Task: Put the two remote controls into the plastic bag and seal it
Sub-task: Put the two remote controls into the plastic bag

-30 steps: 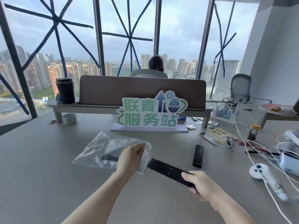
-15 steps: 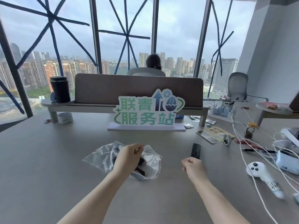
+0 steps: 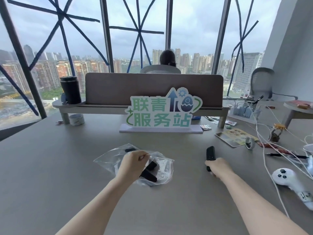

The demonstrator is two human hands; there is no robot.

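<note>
The left hand (image 3: 133, 164) pinches the mouth of the crinkled clear plastic bag (image 3: 162, 175), one long black remote (image 3: 149, 173) inside on the grey table (image 3: 50, 175). The right hand (image 3: 218, 167) closes around the second slim black remote (image 3: 210, 154). If the opening sags, the remote may snag on it.

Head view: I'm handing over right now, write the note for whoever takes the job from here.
Left hand: pinching the plastic bag at its open mouth, on the table.
Right hand: closing on the near end of the second remote, which lies flat on the table.
Done: first remote is inside the bag.
Left: lift the second remote, slide it in, press the seal shut.
</note>
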